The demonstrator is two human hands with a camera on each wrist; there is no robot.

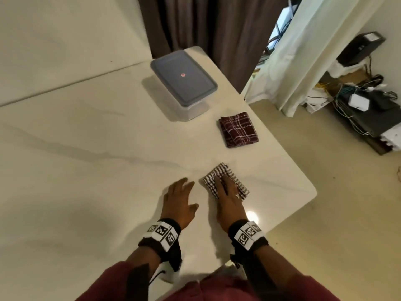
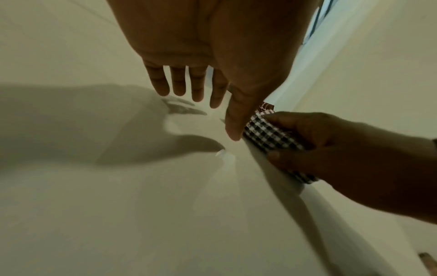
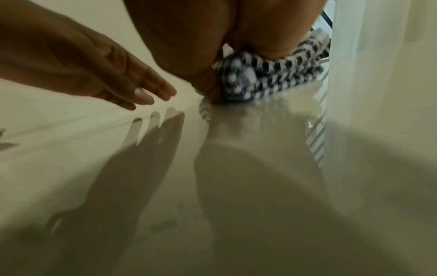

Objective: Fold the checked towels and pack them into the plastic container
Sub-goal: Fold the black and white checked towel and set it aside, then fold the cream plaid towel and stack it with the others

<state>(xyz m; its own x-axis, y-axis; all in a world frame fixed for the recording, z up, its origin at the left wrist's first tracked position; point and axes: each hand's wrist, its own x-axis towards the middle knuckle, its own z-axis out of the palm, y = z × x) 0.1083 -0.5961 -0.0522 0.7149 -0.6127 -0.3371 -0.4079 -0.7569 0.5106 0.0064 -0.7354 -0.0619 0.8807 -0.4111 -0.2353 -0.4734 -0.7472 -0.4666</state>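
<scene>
I see my right hand (image 1: 227, 192) lying on top of a small folded towel (image 1: 230, 170) with tiny brown and white checks. From the left wrist view, the thumb and fingers of that hand curl round the edge of the small folded towel (image 2: 267, 134), so it has hold of it. In the right wrist view the towel (image 3: 272, 80) is bunched under my palm and sits on the table (image 3: 236, 186). My left hand (image 1: 180, 200) is just beside the towel, on its left, and it holds nothing. Its fingers (image 2: 179, 82) are straight and spread a little, and they are just above the table top, where I can see their shadow. I cannot tell if the fingertips touch the table. A second towel (image 1: 238, 129), dark red with white lines, lies folded farther up the white table (image 1: 86, 170), near the right edge. It is well apart from both hands. Beyond it stands the plastic container (image 1: 184, 83), clear at the bottom with a grey lid (image 1: 171, 70) shut on top. Both towels are outside the container. Brown curtains (image 1: 206, 22) hang behind the table. On the floor to the right I see a heap of cables (image 1: 355, 98).
</scene>
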